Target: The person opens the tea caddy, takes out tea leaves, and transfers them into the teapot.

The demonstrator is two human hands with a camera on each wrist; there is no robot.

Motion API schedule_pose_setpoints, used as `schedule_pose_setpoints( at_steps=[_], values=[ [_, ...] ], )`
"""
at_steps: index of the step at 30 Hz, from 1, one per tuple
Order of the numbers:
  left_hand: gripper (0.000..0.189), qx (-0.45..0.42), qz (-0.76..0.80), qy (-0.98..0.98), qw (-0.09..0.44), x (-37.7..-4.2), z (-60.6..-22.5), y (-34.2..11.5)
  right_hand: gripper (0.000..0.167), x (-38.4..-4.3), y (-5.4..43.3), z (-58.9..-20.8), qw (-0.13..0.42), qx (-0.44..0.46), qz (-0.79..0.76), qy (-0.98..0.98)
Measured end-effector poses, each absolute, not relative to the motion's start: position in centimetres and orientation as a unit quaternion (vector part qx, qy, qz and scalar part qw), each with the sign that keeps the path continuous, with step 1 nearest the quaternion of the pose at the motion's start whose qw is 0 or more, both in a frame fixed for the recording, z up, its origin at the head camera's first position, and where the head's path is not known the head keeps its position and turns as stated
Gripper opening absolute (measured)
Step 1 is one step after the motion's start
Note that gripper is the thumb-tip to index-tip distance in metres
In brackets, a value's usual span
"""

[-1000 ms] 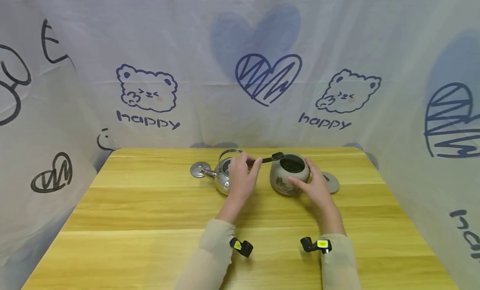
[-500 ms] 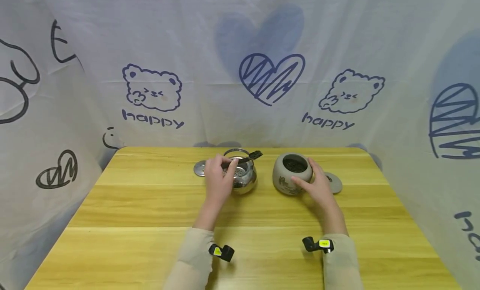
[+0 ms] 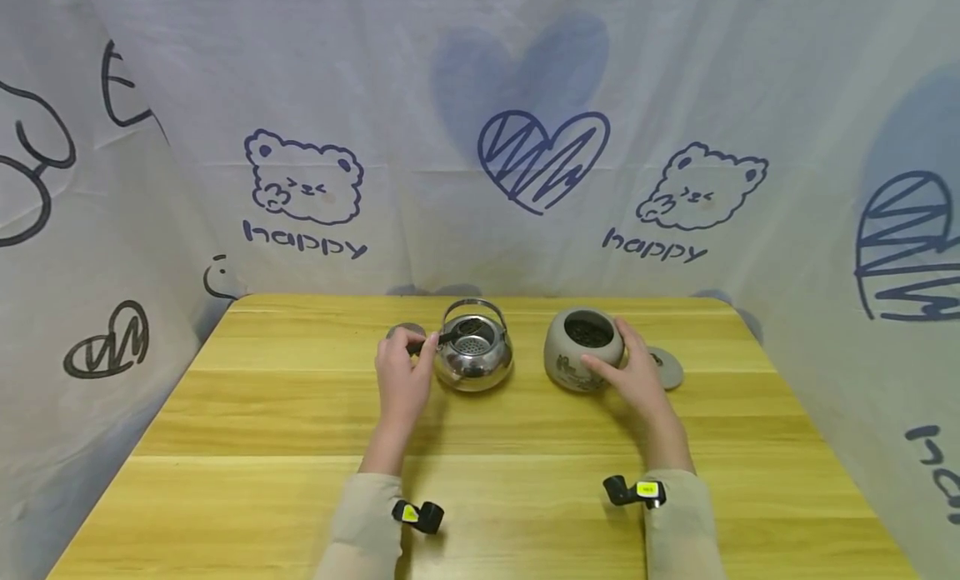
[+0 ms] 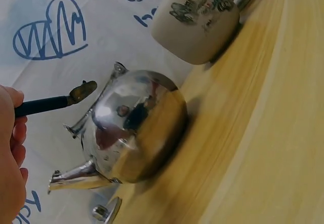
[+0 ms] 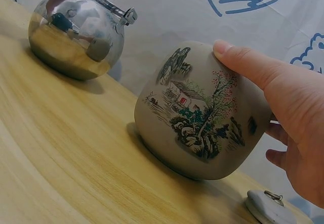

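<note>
My left hand (image 3: 397, 382) pinches the dark handle of a small tea scoop (image 4: 48, 104). Its head, with dark tea leaves on it, hangs over the open mouth of a shiny steel teapot (image 3: 474, 373). Inside that mouth a perforated strainer (image 3: 474, 345) shows. Thumb and fingers of my right hand (image 3: 637, 378) grip the right side of a grey-beige tea jar (image 5: 197, 117) painted with a house and tree. The jar stands uncovered on the table, dark tea leaves (image 3: 587, 333) inside it.
The steel teapot lid (image 4: 109, 211) lies left of the pot, partly hidden by my left hand in the head view. Right of the jar lies its grey lid (image 3: 669, 369). The teapot's handle (image 3: 472, 302) arches upright over its mouth. A printed cloth (image 3: 420, 213) hangs behind the wooden table (image 3: 525, 497).
My left hand has moved left with the scoop, from beside the jar's rim to the teapot, and the scoop's head is now over the pot's mouth. My right hand stays on the jar.
</note>
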State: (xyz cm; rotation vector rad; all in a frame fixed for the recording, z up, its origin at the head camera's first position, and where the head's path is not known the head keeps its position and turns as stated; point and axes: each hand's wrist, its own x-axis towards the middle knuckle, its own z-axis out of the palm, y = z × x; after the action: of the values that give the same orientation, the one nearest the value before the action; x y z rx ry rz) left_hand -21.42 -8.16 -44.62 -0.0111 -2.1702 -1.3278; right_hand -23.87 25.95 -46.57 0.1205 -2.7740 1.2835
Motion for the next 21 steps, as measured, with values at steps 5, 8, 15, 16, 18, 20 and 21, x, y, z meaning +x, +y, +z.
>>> schedule_pose_setpoints(
  at_steps=[5,8,15,16,18,20,21],
  values=[
    [0.022,-0.018,-0.443,-0.843,0.306,-21.8,-45.5,-8.2,0.102,-23.9,25.8,-46.5,0.043,0.038,0.414,-0.908],
    [0.022,-0.027,-0.404,-0.857,0.317,-21.9,-46.0,-8.0,0.102,-23.8,25.8,-46.5,0.042,0.037,0.414,-0.908],
    [0.024,-0.065,-0.317,-0.879,0.350,-21.9,-46.5,-7.1,0.103,-23.8,25.9,-46.6,0.040,0.032,0.416,-0.908],
    [0.024,-0.074,-0.304,-0.881,0.355,-21.9,-46.6,-7.0,0.103,-23.9,25.9,-46.6,0.040,0.032,0.415,-0.908],
    [0.024,-0.092,-0.281,-0.884,0.363,-21.9,-46.7,-6.8,0.102,-23.9,25.9,-46.6,0.040,0.032,0.414,-0.909],
    [0.024,-0.106,-0.267,-0.886,0.364,-21.9,-46.7,-6.6,0.102,-23.9,25.9,-46.6,0.040,0.033,0.413,-0.909],
    [0.023,-0.111,-0.264,-0.888,0.360,-21.9,-46.8,-6.5,0.102,-23.9,25.9,-46.5,0.039,0.033,0.414,-0.909]
  ],
)
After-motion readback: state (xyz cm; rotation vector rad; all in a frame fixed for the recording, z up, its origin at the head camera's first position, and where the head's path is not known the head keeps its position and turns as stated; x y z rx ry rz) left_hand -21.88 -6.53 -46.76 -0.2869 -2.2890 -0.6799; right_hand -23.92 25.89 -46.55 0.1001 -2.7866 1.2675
